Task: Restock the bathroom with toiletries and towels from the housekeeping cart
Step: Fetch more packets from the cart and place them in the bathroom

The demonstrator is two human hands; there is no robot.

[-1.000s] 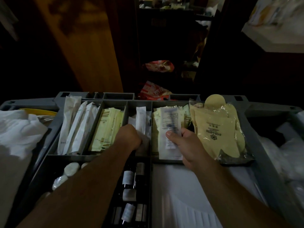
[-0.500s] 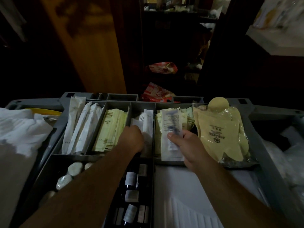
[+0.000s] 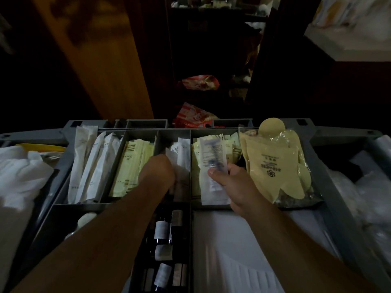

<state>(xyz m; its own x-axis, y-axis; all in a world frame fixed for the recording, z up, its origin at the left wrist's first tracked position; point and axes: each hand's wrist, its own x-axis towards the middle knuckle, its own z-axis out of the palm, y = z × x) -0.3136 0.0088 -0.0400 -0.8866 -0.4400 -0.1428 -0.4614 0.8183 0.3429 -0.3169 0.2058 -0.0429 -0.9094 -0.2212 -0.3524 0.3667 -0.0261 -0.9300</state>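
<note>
My left forearm [image 3: 101, 235] and right forearm [image 3: 296, 240] are bare all the way to the bottom edge of the view. My left hand [image 3: 157, 172] and right hand [image 3: 232, 182] are bare too. The right thumbnail [image 3: 212, 171] looks short and plain, though the light is dim.

A tall wooden panel [image 3: 101, 60] stands at the back left, lit warm orange against the dark room. To its right is a dark shelf unit [image 3: 211, 43] with blurred clutter, holding a red-and-white bag [image 3: 200, 82] and, lower down, a second red-and-white bag [image 3: 193, 116]. At the upper right, a pale ledge [image 3: 355, 49] carries blurred light-coloured things.
</note>
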